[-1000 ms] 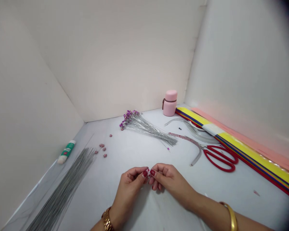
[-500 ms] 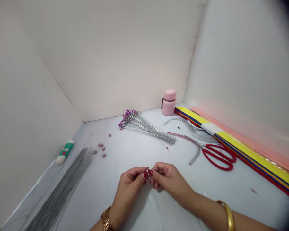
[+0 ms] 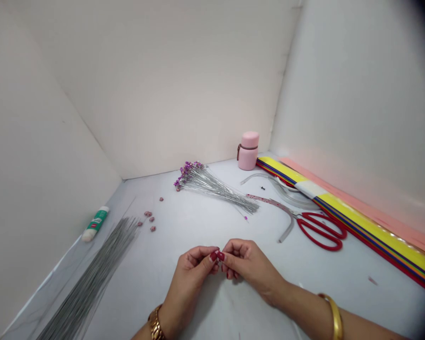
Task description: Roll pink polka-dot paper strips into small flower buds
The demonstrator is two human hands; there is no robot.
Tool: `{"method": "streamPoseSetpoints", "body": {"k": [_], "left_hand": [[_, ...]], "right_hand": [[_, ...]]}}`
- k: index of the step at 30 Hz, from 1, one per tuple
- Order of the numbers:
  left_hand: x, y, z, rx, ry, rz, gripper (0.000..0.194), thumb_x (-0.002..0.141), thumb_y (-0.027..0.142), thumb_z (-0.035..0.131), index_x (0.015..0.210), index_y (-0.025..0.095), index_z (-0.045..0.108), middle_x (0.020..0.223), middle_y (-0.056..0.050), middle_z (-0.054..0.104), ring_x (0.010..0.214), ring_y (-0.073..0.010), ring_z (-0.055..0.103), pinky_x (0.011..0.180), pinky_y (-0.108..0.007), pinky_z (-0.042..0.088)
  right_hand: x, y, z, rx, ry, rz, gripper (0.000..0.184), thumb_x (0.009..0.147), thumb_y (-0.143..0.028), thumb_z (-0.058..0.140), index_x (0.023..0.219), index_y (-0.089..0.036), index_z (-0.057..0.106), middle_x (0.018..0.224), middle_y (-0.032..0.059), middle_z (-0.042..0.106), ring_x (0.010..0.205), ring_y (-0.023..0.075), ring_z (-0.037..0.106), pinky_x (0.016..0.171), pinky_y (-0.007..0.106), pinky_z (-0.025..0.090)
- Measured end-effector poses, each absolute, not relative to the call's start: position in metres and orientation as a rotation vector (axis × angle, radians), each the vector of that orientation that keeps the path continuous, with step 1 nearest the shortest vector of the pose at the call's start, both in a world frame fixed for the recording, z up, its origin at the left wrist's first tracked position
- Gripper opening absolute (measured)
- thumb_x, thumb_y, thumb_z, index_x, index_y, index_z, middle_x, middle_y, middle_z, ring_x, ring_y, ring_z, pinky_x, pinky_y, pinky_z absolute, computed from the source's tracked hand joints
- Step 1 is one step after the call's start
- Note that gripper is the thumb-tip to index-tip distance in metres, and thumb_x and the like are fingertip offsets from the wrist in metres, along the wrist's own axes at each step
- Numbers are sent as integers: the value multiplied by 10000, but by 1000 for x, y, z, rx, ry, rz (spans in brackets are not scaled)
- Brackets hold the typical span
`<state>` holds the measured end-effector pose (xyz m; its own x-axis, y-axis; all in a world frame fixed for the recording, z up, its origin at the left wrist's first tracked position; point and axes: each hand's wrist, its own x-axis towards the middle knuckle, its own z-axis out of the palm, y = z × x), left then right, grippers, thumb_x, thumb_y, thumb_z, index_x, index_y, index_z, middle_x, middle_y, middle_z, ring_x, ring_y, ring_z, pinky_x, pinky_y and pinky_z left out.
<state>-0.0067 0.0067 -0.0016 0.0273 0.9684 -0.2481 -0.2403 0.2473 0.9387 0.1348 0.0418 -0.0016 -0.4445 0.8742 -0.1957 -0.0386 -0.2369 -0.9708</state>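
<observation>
My left hand [image 3: 194, 269] and my right hand [image 3: 246, 262] meet above the white table [image 3: 340, 283], fingertips pinched together on something tiny that I cannot make out. Both hands have red nails; the left wrist wears a gold watch, the right a gold bangle. A bundle of silver wires with purple bead tips [image 3: 212, 184] lies beyond the hands. A few small pink beads [image 3: 150, 221] lie scattered to the left. Nearest the right hand is a curved strip of tape [image 3: 281, 212].
A pile of plain grey wires [image 3: 92, 278] runs along the left edge beside a green and white glue tube [image 3: 96, 223]. Red scissors [image 3: 320, 230] lie at the right. Coloured paper sheets [image 3: 368, 226] stretch along the right wall. A pink jar [image 3: 249, 151] stands in the corner.
The hands stay pinched together in nearly the same place; the fingertips have shifted slightly. Nothing else on the table has moved.
</observation>
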Motion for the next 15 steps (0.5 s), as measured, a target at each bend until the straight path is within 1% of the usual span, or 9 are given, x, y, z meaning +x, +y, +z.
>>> {"method": "streamPoseSetpoints", "body": {"k": [2,4,7,11,15], "left_hand": [[-7,7,-1,870,1144,1131,126,716,236,627,753,124,671,627,-14,610,619,-99,518,616,-194,393],[-6,6,1,883,1131,1128,117,715,233,626,737,126,668,608,-9,606,610,-100,521,606,-192,393],[-4,5,4,919,1099,1132,122,738,240,598,743,133,657,618,-20,625,618,-117,541,608,-206,401],[-3,5,2,1000,1147,1147,127,749,236,581,755,126,645,634,-40,639,605,-126,533,588,-217,401],[-5,7,-1,992,1173,1159,142,755,239,571,770,115,640,627,-46,628,597,-124,517,584,-228,396]], "right_hand": [[135,42,-2,-1047,-1348,1746,264,648,-369,658,626,-145,521,511,-31,555,409,61,455,394,172,292],[135,41,-2,-1009,-1338,1745,255,651,-358,660,650,-146,518,531,-27,572,423,62,462,407,172,302],[134,41,-4,-971,-1299,1771,269,673,-374,637,625,-141,513,538,-19,582,429,59,464,426,175,318],[133,40,-5,-995,-1270,1813,303,673,-407,626,598,-138,507,499,-27,563,403,55,456,405,171,294],[134,40,-3,-975,-1290,1849,294,724,-411,573,640,-132,534,561,-1,600,437,61,484,438,182,317]]}}
